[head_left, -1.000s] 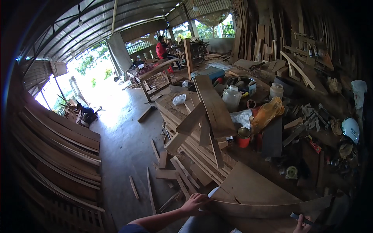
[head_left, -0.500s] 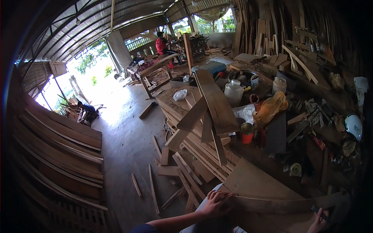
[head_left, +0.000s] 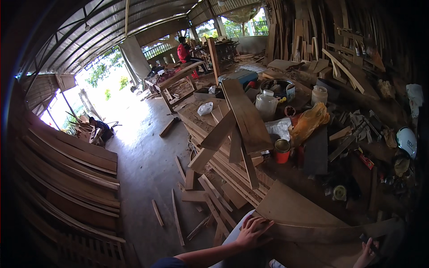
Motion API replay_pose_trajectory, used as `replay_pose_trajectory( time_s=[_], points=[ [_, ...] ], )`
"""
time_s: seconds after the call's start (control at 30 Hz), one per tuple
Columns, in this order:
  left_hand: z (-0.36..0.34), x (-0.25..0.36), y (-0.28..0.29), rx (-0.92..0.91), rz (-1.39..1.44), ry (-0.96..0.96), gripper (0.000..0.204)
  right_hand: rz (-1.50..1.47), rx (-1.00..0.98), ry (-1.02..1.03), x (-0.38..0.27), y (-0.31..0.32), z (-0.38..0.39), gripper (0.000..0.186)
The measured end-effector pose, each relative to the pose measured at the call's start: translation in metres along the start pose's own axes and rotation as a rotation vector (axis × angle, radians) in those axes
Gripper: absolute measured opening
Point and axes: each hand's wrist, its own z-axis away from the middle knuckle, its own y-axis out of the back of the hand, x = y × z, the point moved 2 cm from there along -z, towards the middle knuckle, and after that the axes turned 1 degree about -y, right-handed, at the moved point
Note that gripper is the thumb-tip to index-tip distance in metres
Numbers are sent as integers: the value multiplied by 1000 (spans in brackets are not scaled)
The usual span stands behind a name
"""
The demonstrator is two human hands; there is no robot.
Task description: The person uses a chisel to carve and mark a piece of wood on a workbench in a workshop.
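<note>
A long, slightly curved wooden strip (head_left: 313, 233) lies across a broad wooden panel (head_left: 297, 207) at the lower right. My left hand (head_left: 254, 231) straddles the strip's left end, fingers spread along its upper edge and thumb near the lower edge, gripping it. At the strip's right part, my right hand (head_left: 366, 254) is closed around a small dark handheld tool (head_left: 366, 240), whose exact kind is too dim to tell. The tool is at the strip's lower edge.
Stacked planks with loose offcuts (head_left: 241, 120) stand ahead. Scrap sticks (head_left: 214, 205) litter the floor. A red can (head_left: 281, 152), plastic jar (head_left: 267, 105) and white helmet (head_left: 406, 142) sit rightward. Boards (head_left: 71, 169) are stacked at left. A person in red (head_left: 183, 52) sits far back.
My left hand's fingers have spread and stretched over the strip's end. My right hand, with the dark tool, has shifted and tilted slightly. The view has turned a little.
</note>
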Motion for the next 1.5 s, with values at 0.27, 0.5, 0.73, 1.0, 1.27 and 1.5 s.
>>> replay_pose_trajectory(
  time_s=[0.27, 0.5, 0.73, 1.0, 1.27, 1.5],
  points=[
    [1, -2, -4, 2, -26, 2, 69, -97, -72, -24, -2, 1, 3, 38],
    [0, -1, -4, 17, -21, -3, 68, 528, -5, -125, -18, 18, 0, 33],
    [-1, 0, -5, -1, -19, 6, 68, 88, -215, 89, 7, 22, -1, 20],
    [16, 3, 3, -8, -32, 8, 69, -27, -285, 153, 10, 32, 20, 19],
    [-3, -3, -9, -159, -14, -16, 64, 259, -186, 273, 16, 34, 4, 31],
    [-9, -10, -6, -11, -203, -84, 75, -20, -351, -87, -14, -44, 21, 21]
  ],
)
